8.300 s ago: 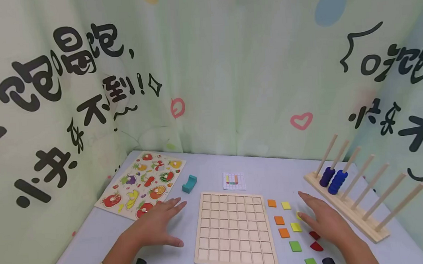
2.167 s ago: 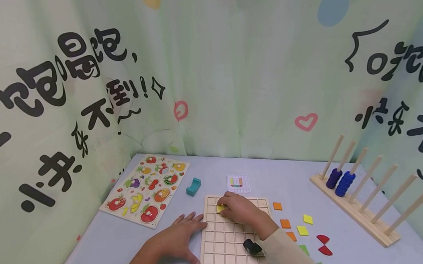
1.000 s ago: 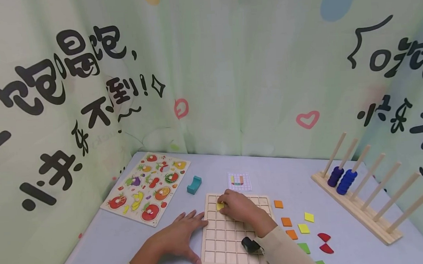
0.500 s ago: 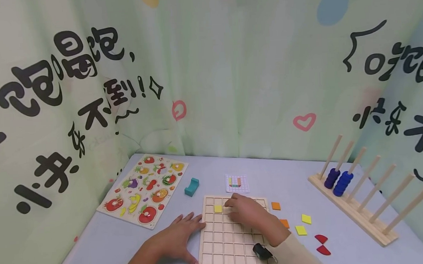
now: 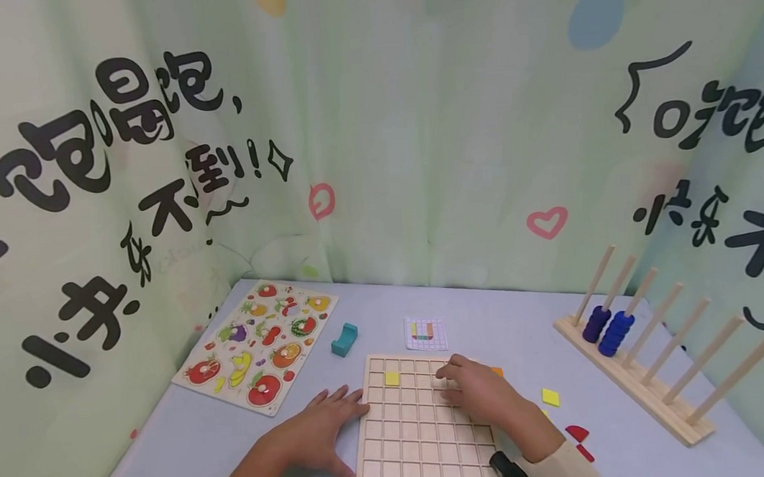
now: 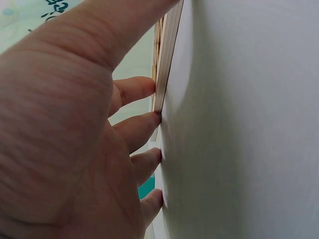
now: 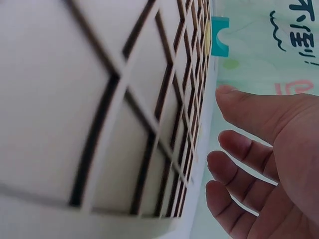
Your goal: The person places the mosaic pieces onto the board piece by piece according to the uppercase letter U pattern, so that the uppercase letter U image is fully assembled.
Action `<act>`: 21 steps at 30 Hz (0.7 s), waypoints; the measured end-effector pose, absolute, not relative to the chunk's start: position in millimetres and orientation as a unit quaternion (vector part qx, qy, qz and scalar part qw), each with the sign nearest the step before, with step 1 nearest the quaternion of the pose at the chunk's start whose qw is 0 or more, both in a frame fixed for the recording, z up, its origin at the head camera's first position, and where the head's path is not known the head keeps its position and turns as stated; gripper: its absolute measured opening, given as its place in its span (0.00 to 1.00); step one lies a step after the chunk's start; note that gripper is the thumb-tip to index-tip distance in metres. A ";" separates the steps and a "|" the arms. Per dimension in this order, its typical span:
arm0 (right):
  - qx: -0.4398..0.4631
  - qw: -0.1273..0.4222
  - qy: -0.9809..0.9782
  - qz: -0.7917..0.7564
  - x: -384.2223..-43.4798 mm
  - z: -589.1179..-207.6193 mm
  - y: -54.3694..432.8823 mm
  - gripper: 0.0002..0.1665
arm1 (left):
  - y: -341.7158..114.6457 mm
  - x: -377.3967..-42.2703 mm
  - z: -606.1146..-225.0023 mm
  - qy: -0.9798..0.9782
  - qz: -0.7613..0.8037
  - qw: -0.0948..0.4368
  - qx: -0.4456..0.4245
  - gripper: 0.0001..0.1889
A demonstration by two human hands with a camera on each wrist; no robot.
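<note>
A wooden grid board (image 5: 418,431) lies in front of me, and one yellow square tile (image 5: 392,378) sits in a cell near its upper left. My left hand (image 5: 311,433) spreads along the board's left edge; in the left wrist view its fingertips (image 6: 152,122) meet the board's side and the table. Over the upper right of the board is my right hand (image 5: 484,392), its fingers loosely bent with nothing between them, as the right wrist view also shows. Part of an orange tile (image 5: 497,371) shows behind it.
Right of the board lie a yellow tile (image 5: 550,397) and red quarter-round pieces (image 5: 577,433). A wooden peg rack (image 5: 635,376) with blue beads stands farther right. Behind the board lies a pattern card (image 5: 426,334). A teal block (image 5: 345,340) and a fruit puzzle board (image 5: 258,346) are at left.
My right hand has let go of the yellow tile, leaving it in the grid, and has moved right across the board. The left hand stays at the board's left edge.
</note>
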State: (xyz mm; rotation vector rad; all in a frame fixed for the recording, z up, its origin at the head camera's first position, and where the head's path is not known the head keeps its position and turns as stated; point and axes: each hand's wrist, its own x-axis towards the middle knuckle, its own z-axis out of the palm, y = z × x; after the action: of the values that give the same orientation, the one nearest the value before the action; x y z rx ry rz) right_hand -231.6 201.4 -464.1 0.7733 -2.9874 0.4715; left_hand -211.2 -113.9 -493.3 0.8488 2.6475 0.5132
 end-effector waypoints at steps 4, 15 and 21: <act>0.223 0.007 -0.961 0.162 -228.8 -466.6 209.9 0.15 | -116.3 -209.9 -493.2 0.925 0.178 0.156 0.298 0.57; 0.179 0.015 -0.970 0.162 -218.3 -465.8 237.6 0.15 | -115.6 -210.2 -494.4 0.924 0.179 0.156 0.300 0.57; 0.152 0.011 -0.974 0.165 -216.2 -463.2 259.3 0.15 | -114.8 -210.6 -492.9 0.924 0.181 0.153 0.299 0.56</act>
State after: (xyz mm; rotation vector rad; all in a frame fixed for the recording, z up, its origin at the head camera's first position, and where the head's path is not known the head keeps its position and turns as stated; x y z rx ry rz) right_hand -216.2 259.3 -463.2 0.4748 -3.0395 0.5157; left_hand -210.6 -114.8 -492.9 0.8569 2.6506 0.5187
